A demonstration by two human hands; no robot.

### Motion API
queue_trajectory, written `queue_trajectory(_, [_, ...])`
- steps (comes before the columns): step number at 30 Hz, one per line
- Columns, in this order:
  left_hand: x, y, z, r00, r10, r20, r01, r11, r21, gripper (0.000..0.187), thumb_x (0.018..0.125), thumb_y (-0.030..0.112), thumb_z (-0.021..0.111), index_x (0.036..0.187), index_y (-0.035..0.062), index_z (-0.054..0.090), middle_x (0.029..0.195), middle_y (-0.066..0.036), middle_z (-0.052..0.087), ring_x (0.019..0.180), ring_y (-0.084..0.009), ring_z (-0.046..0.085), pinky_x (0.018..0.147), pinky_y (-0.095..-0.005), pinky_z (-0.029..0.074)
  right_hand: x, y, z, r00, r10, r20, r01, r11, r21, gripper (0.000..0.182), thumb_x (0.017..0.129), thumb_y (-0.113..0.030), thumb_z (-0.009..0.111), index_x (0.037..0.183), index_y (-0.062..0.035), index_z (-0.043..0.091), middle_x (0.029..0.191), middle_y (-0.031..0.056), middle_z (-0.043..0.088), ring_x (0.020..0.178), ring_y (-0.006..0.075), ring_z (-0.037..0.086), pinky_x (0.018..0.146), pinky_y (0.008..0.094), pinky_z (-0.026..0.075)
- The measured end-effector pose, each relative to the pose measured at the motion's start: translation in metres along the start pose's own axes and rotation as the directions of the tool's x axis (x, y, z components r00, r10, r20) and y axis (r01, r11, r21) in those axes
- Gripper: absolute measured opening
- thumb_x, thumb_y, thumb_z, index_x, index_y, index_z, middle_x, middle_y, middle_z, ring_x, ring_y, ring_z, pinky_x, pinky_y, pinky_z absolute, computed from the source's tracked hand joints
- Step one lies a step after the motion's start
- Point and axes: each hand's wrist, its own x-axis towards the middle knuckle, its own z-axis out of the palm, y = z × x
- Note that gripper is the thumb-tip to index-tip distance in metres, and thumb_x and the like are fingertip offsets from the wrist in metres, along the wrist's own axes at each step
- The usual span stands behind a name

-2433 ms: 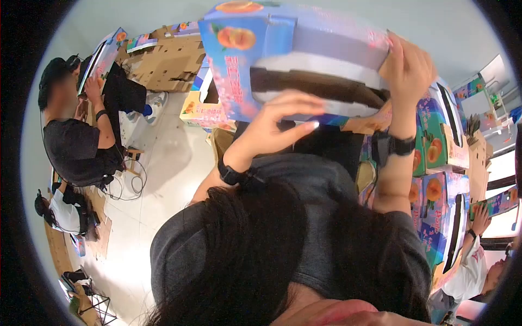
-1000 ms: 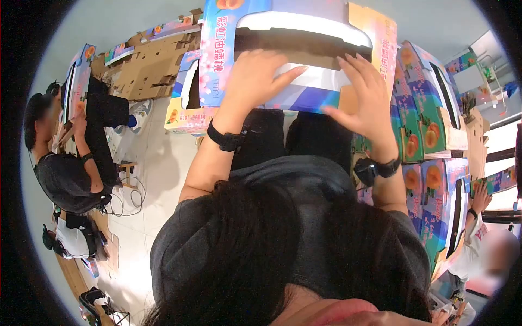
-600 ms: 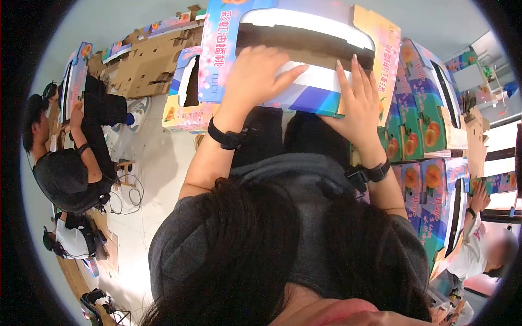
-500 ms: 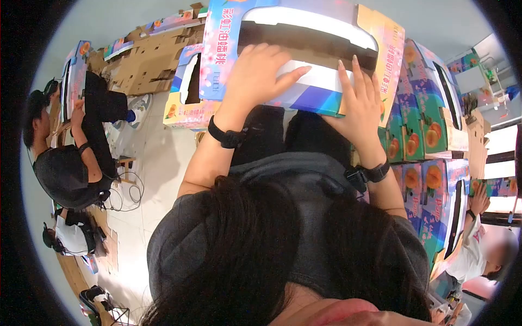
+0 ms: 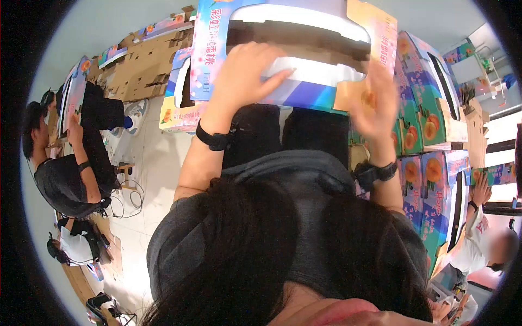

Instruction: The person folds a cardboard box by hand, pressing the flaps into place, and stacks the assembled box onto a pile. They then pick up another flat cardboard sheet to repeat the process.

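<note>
A printed cardboard fruit box point(image 5: 304, 95), pink, blue and orange with a long cut-out opening in its top face, stands in front of my body. My left hand point(image 5: 242, 70) lies on its left part, fingers reaching across the edge of the opening and thumb spread apart over the white strip. At the near right corner, my right hand point(image 5: 375, 103) is smeared by motion, so its fingers do not show clearly. Beside that hand an orange flap point(image 5: 343, 96) of the box lies over the blue and white front edge. Both wrists wear black bands.
Stacked fruit boxes point(image 5: 429, 125) rise close on my right. Another printed box point(image 5: 179, 111) is at the left, near flattened brown cardboard point(image 5: 136, 76). Co-workers sit at the left point(image 5: 70, 168) and at the far right point(image 5: 478, 244). Cables point(image 5: 130, 201) lie on the floor.
My right hand has moved from the box's front strip toward its right corner, where an orange flap now shows. My left hand stays on the box. The view has shifted slightly.
</note>
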Motion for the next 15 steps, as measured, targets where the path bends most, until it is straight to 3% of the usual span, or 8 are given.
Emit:
queue_trajectory(2, [0.005,-0.005,0.003,0.999,-0.027,0.026,0.028,1.000,-0.013,0.026,0.089,0.029,0.070,0.101,0.0058,0.069,0.100,-0.013,0.070,0.097,-0.0333,0.065,0.085,-0.0419,0.049,0.014,0.028,-0.031,0.985,-0.020,-0.169,-0.034,0.951,-0.308,0.037,0.077,-0.014,0.076,0.111,-0.0035,0.069,0.115,0.0146,0.069,0.108,0.0342,0.064,0.096,0.0445,0.046])
queue_trajectory(3, [0.007,-0.008,0.004,0.999,-0.030,0.034,0.031,0.999,-0.017,0.027,0.089,0.030,0.069,0.101,0.0053,0.069,0.099,-0.013,0.070,0.096,-0.0338,0.065,0.084,-0.0423,0.049,0.021,0.045,-0.040,0.955,0.000,-0.295,-0.117,0.918,-0.379,0.026,0.080,-0.015,0.077,0.102,-0.0046,0.069,0.104,0.0123,0.071,0.097,0.0323,0.065,0.089,0.0431,0.048])
queue_trajectory(4, [0.009,-0.011,0.005,0.999,-0.030,0.041,0.031,0.999,-0.019,0.027,0.090,0.031,0.068,0.100,0.0048,0.069,0.098,-0.013,0.070,0.096,-0.0343,0.065,0.084,-0.0426,0.049,0.027,0.073,-0.057,0.958,0.018,-0.287,-0.178,0.821,-0.542,0.023,0.082,-0.020,0.078,0.097,-0.0066,0.069,0.099,0.0118,0.070,0.093,0.0324,0.064,0.085,0.0437,0.048])
queue_trajectory(5, [0.010,-0.013,0.006,0.997,-0.049,0.054,0.050,0.998,-0.031,0.028,0.090,0.031,0.068,0.099,0.0047,0.069,0.098,-0.014,0.070,0.096,-0.0347,0.065,0.084,-0.0428,0.050,0.026,0.102,-0.074,0.941,0.190,-0.279,-0.332,0.669,-0.665,0.036,0.083,-0.036,0.077,0.106,-0.0086,0.070,0.111,0.0152,0.069,0.104,0.0350,0.063,0.091,0.0450,0.048])
queue_trajectory(7, [0.013,-0.016,0.009,0.994,-0.079,0.079,0.083,0.995,-0.060,0.029,0.090,0.032,0.067,0.098,0.0045,0.069,0.096,-0.014,0.070,0.095,-0.0355,0.065,0.084,-0.0431,0.050,0.008,0.181,-0.104,0.858,0.465,-0.219,-0.394,0.320,-0.862,0.068,0.078,-0.058,0.076,0.124,-0.0097,0.067,0.128,0.0211,0.063,0.122,0.0378,0.057,0.100,0.0462,0.046])
queue_trajectory(10, [0.012,-0.011,0.007,0.990,-0.109,0.085,0.115,0.991,-0.063,0.028,0.089,0.031,0.068,0.097,0.0042,0.069,0.096,-0.014,0.069,0.095,-0.0360,0.065,0.084,-0.0439,0.050,0.017,0.209,-0.122,0.506,0.825,-0.252,-0.383,-0.047,-0.923,0.099,0.066,-0.073,0.076,0.141,-0.0102,0.057,0.142,0.0258,0.053,0.137,0.0391,0.047,0.107,0.0475,0.043])
queue_trajectory(13, [0.011,-0.004,0.002,0.989,-0.120,0.087,0.126,0.990,-0.062,0.029,0.086,0.031,0.071,0.098,0.0047,0.069,0.093,-0.012,0.068,0.093,-0.0340,0.064,0.082,-0.0430,0.048,0.021,0.222,-0.137,0.374,0.896,-0.239,-0.453,-0.048,-0.890,0.114,0.059,-0.077,0.078,0.147,-0.0101,0.051,0.144,0.0285,0.052,0.136,0.0376,0.049,0.108,0.0472,0.043])
queue_trajectory(15, [0.009,-0.001,0.000,0.991,-0.111,0.080,0.116,0.992,-0.055,0.029,0.084,0.030,0.073,0.099,0.0056,0.069,0.091,-0.011,0.066,0.090,-0.0321,0.062,0.080,-0.0417,0.046,-0.015,0.282,-0.160,0.296,0.945,-0.137,-0.650,0.094,-0.755,0.115,0.058,-0.078,0.077,0.147,-0.0100,0.051,0.142,0.0281,0.054,0.134,0.0370,0.052,0.109,0.0462,0.042])
